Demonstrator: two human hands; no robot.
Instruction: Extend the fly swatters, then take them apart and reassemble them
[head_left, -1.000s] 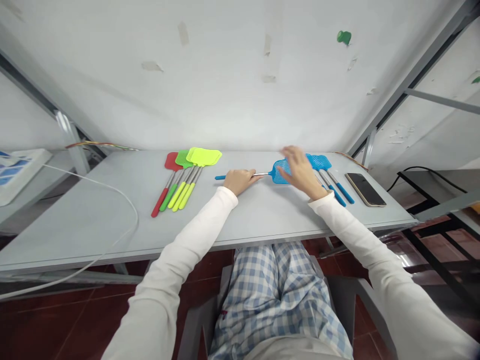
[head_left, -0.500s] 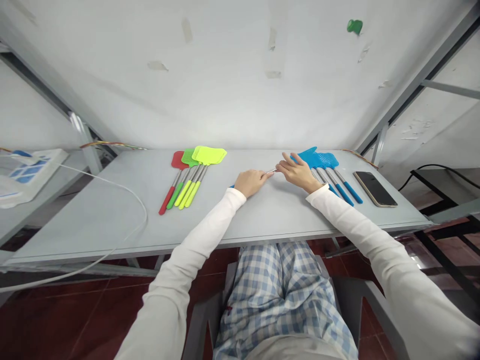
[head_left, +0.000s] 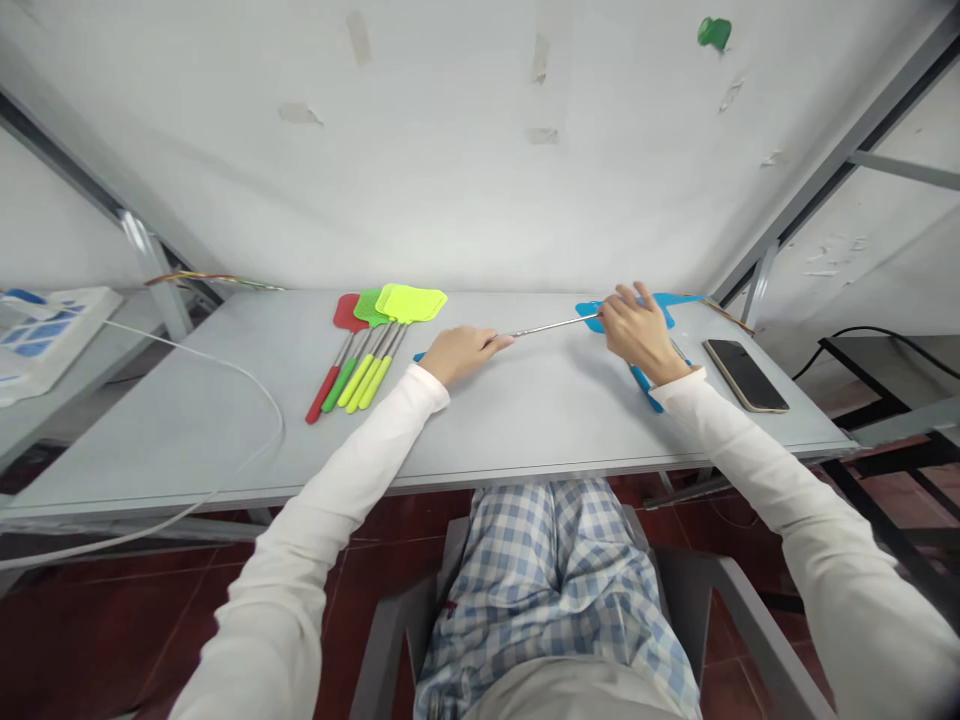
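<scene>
My left hand (head_left: 463,352) is closed around the grip of a blue fly swatter, with the blue handle end poking out on its left. The swatter's thin metal shaft (head_left: 556,325) runs to the right between my hands, above the table. At its far end my right hand (head_left: 636,328) pinches the shaft, and a blue head shows just beyond the fingers. Behind and below that hand lie other blue fly swatters (head_left: 646,388), partly hidden. To the left, a row of fly swatters lies side by side: a red one (head_left: 324,394), a green one (head_left: 341,384) and yellow-green ones (head_left: 411,303).
A smartphone (head_left: 745,375) lies at the table's right end. A white cable (head_left: 247,374) loops over the left part of the grey table (head_left: 510,440). A white power strip (head_left: 56,340) sits on the surface at far left. The wall stands right behind the table.
My hands have moved apart, the right one to the right and the left one to the left. Much more of the metal shaft now shows between them. The view has shifted slightly.
</scene>
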